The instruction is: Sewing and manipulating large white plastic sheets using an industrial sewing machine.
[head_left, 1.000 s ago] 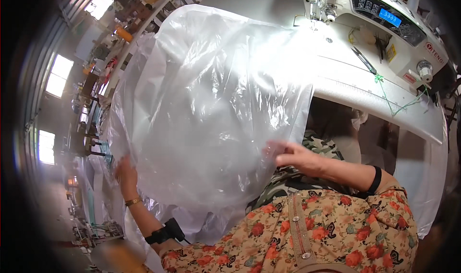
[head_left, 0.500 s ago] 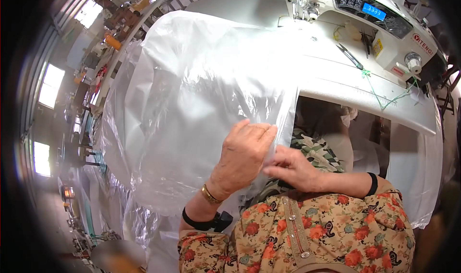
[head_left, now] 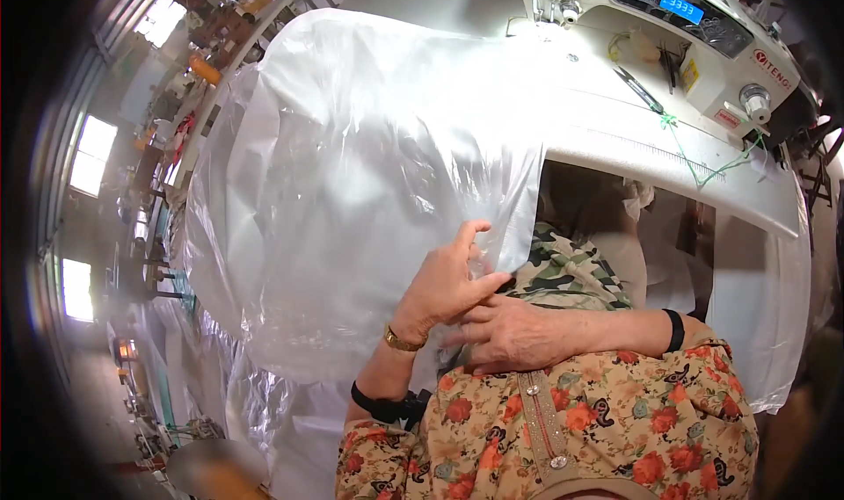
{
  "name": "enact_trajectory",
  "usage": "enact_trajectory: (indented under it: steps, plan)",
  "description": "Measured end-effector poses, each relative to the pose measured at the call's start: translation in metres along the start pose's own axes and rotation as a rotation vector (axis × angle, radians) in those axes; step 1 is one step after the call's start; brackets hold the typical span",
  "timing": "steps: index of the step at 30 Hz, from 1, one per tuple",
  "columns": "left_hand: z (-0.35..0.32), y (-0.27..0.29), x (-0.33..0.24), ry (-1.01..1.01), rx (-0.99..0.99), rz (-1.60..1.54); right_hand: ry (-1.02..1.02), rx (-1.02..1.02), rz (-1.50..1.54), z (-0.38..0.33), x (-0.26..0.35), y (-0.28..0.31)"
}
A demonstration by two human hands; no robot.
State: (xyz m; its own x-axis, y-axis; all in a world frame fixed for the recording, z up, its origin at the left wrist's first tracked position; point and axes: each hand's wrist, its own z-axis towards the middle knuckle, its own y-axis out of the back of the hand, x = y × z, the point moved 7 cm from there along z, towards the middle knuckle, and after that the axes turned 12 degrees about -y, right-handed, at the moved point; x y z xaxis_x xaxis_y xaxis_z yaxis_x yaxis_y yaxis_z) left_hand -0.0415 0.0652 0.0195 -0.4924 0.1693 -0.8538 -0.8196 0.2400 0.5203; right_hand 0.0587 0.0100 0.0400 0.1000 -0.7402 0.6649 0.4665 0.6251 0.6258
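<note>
You had bright daylight from the windows [head_left: 86, 155] at left, blown out white. Glare sheened the clear plastic sheet [head_left: 352, 175]. The rim went dark, straight edges bent, lower-left corner blurred.

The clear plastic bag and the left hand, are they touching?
Touching. The head view shows the left hand with its fingers pinched on the lower right edge of the clear plastic bag, right beside the right hand.

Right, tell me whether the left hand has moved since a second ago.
Yes. The left hand has come in from the far left edge of the clear plastic bag to its lower right corner, right beside the right hand, nearer the sewing machine.
</note>
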Motion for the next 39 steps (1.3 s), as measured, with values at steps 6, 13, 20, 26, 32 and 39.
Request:
enact_trajectory:
  steps: [6, 13, 20, 26, 32, 39]
  plan:
    - [-0.039, -0.008, 0.023, -0.041, -0.162, 0.288, -0.470, -0.151, 0.274, -0.034, -0.041, 0.032]
    - [-0.068, -0.008, -0.020, -0.184, -0.309, 0.630, -1.017, -0.844, 0.472, -0.104, -0.155, 0.006]
    - [-0.070, -0.011, -0.052, -0.283, -0.273, 0.561, -1.015, -0.241, 0.624, -0.077, -0.131, -0.031]
    - [-0.070, -0.014, -0.062, -0.322, -0.200, 0.272, -0.699, -0.053, 0.812, -0.041, -0.025, 0.005]
    - [-0.069, -0.024, -0.056, -0.302, -0.125, 0.308, -0.600, -0.007, 0.630, -0.048, -0.012, -0.011]
    - [-0.073, -0.024, -0.035, -0.230, -0.193, 0.101, -0.529, -0.042, 0.411, -0.040, -0.011, -0.015]
